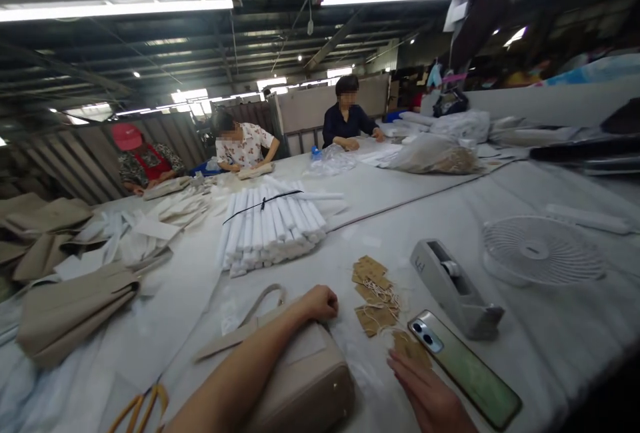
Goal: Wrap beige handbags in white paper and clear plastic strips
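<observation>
A beige handbag (311, 383) lies on its side at the table's near edge, its strap (235, 338) stretching out beyond it. Across its top reaches my left arm; my left hand (320, 303) is closed with curled fingers at the bag's far side, and what they hold, if anything, is hidden. My right hand (425, 390) is stretched out, fingers straight, with the tips at a brown paper tag (411, 349). More brown tags with white strings (373, 318) spread just beyond it. Right beside this hand lies a green phone (467, 370), camera side up.
A grey tape dispenser (453, 286) and a white fan (543, 250) stand to the right. White rolls (273, 223), tied with black cord, lie ahead. At left are another beige bag (75, 313) and yellow-handled scissors (143, 406). Several people work across the table.
</observation>
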A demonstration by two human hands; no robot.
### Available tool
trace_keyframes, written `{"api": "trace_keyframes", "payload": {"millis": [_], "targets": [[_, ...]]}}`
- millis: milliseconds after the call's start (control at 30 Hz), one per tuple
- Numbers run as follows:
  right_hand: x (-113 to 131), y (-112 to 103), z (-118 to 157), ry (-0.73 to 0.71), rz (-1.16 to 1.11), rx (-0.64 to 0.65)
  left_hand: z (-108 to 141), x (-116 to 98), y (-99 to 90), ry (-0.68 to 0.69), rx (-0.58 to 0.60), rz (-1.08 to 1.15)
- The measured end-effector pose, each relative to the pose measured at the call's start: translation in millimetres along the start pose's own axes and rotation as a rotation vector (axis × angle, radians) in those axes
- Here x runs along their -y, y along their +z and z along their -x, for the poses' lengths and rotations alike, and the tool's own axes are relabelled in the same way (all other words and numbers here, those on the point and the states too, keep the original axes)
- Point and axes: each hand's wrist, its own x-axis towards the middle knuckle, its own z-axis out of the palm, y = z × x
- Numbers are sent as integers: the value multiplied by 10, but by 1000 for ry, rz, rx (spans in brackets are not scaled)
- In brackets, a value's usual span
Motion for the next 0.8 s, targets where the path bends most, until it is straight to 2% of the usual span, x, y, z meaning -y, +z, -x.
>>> {"api": "trace_keyframes", "payload": {"millis": [100, 200, 267, 367, 500, 667, 800], "targets": [[18, 503, -374, -200, 37, 59, 12, 72, -138, 39, -38, -43], [-27, 931, -355, -287, 114, 156, 160, 232, -423, 67, -112, -105], [-66, 1081, -256, -302, 164, 160, 316, 399, -598, 73, -98, -169], [-102, 1140, -157, -310, 221, 95, 532, 669, -723, 75, 3, -265], [-89, 1160, -122, -293, 272, 86, 639, 908, -746, 53, 96, -367], [-5, 1266, -39, -161, 282, 147, 571, 975, -824, -18, 199, -409], [51, 1261, -5, -112, 304, 178, 503, 926, -804, -148, 280, -397]]}}
